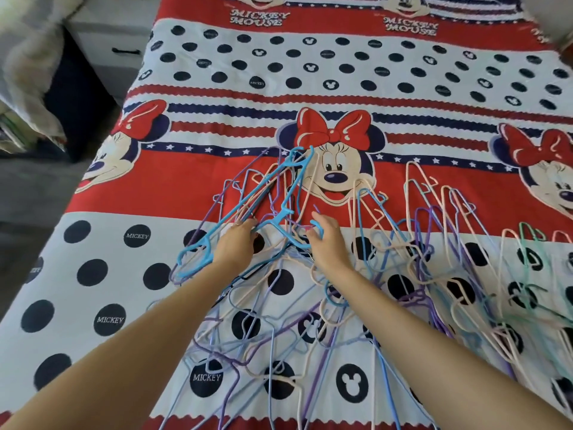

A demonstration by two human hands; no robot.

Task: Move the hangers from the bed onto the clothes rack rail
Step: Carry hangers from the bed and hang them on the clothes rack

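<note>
Dozens of thin wire hangers (310, 321) in purple, pink, blue and cream are seen heaped in a tangled pile on the bed (93, 274), which is covered by a red, white and navy cartoon-mouse bedspread (310, 72) with big dots and stripes. The whole head view is pretty much filled by that bed; off the left edge a dark gap is visible, with a white drawer unit (114, 41) behind it and some pale blurry fabric (28, 72) bunched in the top left corner. A second spread of hangers, mostly pink with a few green ones (465, 243), is fanned out toward the right side of the bed, touching the main pile. A chunkier bright blue plastic hanger (235, 212) is laid diagonally on top of the heap. The left hand (235, 240) is pressed down on the pile right beside that blue hanger, fingers curled into the wires, though whether anything is truly gripped can't be told. The right hand (325, 240) is set just apart from it, fingers half bent and hooked among a blue hook and some wires, and again a firm hold can't be confirmed. Both bare forearms are stretched in from the bottom and cover part of the pile. The near end of the heap is cut off by the bottom edge, and no rack is caught in the shot.
</note>
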